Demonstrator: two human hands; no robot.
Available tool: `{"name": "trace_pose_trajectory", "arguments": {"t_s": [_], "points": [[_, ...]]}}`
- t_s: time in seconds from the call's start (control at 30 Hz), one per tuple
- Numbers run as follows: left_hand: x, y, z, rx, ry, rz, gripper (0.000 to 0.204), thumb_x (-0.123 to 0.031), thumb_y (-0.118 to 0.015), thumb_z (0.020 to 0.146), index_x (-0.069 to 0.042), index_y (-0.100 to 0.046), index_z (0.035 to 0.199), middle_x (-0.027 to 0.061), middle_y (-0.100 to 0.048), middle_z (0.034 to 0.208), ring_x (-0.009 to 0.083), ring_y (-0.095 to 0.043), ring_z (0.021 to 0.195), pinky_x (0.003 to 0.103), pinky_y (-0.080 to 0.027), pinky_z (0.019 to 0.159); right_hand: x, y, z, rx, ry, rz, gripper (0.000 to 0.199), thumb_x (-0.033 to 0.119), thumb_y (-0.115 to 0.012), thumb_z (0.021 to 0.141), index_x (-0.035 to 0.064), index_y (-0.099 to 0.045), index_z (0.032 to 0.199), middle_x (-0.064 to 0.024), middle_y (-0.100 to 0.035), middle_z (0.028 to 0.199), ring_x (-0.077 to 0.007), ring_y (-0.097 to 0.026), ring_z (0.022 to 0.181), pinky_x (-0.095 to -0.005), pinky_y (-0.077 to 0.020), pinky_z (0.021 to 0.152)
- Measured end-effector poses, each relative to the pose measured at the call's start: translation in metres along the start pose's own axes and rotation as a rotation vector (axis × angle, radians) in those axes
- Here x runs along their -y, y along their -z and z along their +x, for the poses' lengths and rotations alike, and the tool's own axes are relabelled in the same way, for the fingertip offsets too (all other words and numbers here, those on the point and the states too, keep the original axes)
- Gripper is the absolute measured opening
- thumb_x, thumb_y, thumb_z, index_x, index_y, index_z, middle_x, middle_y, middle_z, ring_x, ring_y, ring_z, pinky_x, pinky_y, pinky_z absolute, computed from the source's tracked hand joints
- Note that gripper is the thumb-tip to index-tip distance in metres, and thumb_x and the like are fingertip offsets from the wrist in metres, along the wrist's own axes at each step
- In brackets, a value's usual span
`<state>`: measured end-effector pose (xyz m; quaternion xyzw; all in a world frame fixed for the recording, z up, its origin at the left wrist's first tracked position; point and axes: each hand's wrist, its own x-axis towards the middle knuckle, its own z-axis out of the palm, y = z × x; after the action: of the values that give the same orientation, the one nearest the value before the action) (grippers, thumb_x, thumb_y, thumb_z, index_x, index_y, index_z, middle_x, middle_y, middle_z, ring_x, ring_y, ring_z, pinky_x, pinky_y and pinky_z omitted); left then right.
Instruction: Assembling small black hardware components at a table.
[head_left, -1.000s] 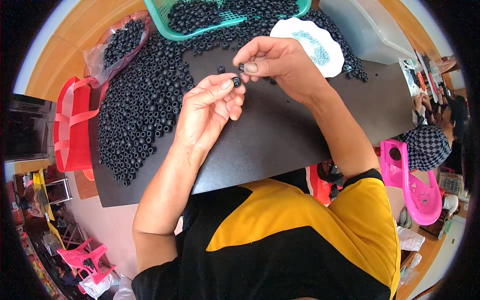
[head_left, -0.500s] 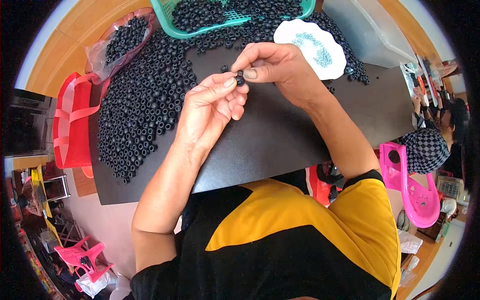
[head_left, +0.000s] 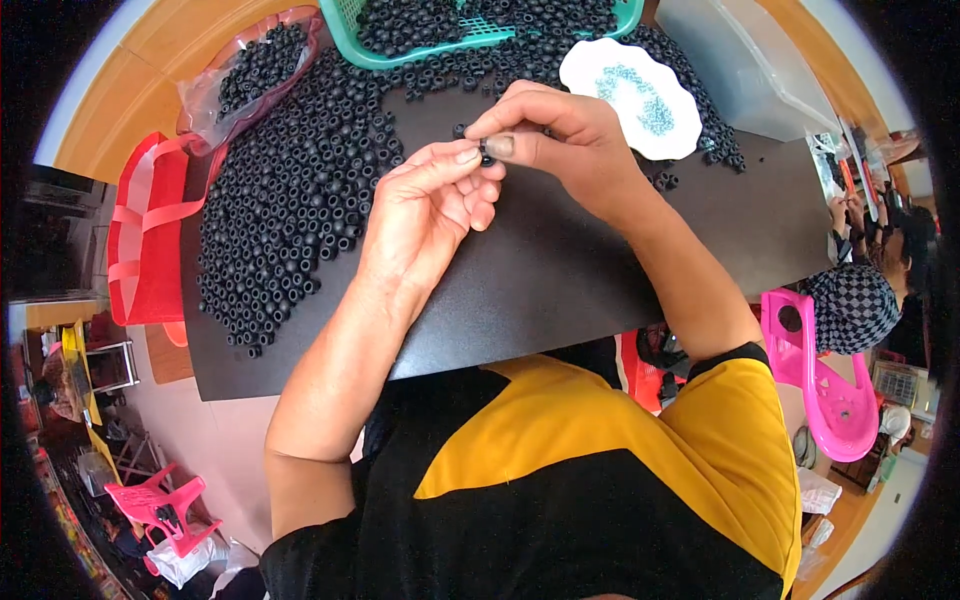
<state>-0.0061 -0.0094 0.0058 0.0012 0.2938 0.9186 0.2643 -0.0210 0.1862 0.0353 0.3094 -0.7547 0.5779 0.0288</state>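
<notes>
Over the dark tabletop [head_left: 520, 300], my two hands meet at the fingertips. My left hand [head_left: 425, 200] pinches a small black ring-shaped piece [head_left: 487, 158] between thumb and forefinger, its other fingers curled. My right hand [head_left: 570, 140] is closed at the same piece, thumb and forefinger nearly together; anything tiny between them is hidden. Loose black pieces [head_left: 290, 200] like it spread in a wide heap left of my hands and along the far side. Beside my right hand stands a white scalloped plate [head_left: 682, 125] with many tiny pale-blue bits on it.
A green plastic basket [head_left: 400, 58] of black pieces is at the far edge. Left of it lies a clear bag [head_left: 205, 100] of them. A translucent bin [head_left: 740, 70] stands far right. A red bag [head_left: 150, 240] hangs at the left edge; a pink chair [head_left: 825, 400] is at right.
The whole view has shifted slightly, with the table contents a little higher and to the right. My hands stay together at the black piece, the right fingertips slightly repositioned against it.
</notes>
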Motion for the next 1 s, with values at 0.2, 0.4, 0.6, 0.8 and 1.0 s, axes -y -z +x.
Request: {"name": "trace_pose_trajectory", "arguments": {"t_s": [0.2, 0.4, 0.6, 0.8, 1.0], "points": [[-0.002, 0.001, 0.001, -0.007, 0.003, 0.03, 0.015, -0.005, -0.061, 0.092, 0.006, -0.059, 0.103, 0.0195, -0.068, 0.089, 0.0217, -0.066, 0.071, 0.03, -0.052, 0.057, 0.0, -0.004, 0.0, -0.058, -0.15, 0.071, 0.013, 0.002, -0.063, 0.09, -0.001, -0.07, 0.1, -0.0024, -0.064, 0.092, -0.0085, -0.06, 0.088, -0.0207, -0.0463, 0.077], [0.001, 0.001, -0.001, -0.023, -0.005, 0.055, 0.015, -0.004, -0.061, 0.093, 0.006, -0.059, 0.103, 0.0194, -0.069, 0.09, 0.0207, -0.066, 0.071, 0.029, -0.053, 0.059, -0.005, -0.002, 0.0, -0.022, -0.004, 0.045, 0.013, 0.0, -0.063, 0.088, -0.0018, -0.07, 0.099, -0.0027, -0.064, 0.092, -0.0101, -0.061, 0.089, -0.0221, -0.0468, 0.079], [0.002, 0.007, 0.001, -0.026, -0.019, 0.055, 0.014, -0.004, -0.061, 0.092, 0.006, -0.059, 0.102, 0.0186, -0.068, 0.09, 0.0209, -0.066, 0.072, 0.029, -0.052, 0.06, -0.008, -0.006, -0.001, -0.031, -0.015, 0.018, 0.015, -0.001, -0.065, 0.085, -0.0008, -0.07, 0.1, -0.003, -0.064, 0.093, -0.0102, -0.061, 0.089, -0.0221, -0.0467, 0.079], [0.001, 0.01, 0.003, -0.05, -0.081, 0.005, 0.012, -0.003, -0.063, 0.09, 0.004, -0.061, 0.099, 0.0165, -0.067, 0.091, 0.0203, -0.064, 0.071, 0.029, -0.051, 0.06, 0.003, -0.024, -0.003, -0.122, 0.163, -0.344, 0.03, 0.004, -0.075, 0.075, 0.0021, -0.065, 0.104, -0.0058, -0.061, 0.092, -0.0156, -0.062, 0.085, -0.0265, -0.0491, 0.078], [0.002, 0.007, 0.003, -0.115, -0.095, 0.042, 0.013, -0.002, -0.064, 0.087, 0.003, -0.062, 0.098, 0.0133, -0.067, 0.092, 0.0184, -0.062, 0.076, 0.029, -0.05, 0.066, 0.0, -0.042, -0.008, -0.285, 0.157, -0.444, 0.03, 0.0, -0.071, 0.073, 0.002, -0.063, 0.102, -0.0085, -0.061, 0.094, -0.0212, -0.063, 0.085, -0.0299, -0.0513, 0.076]]}}
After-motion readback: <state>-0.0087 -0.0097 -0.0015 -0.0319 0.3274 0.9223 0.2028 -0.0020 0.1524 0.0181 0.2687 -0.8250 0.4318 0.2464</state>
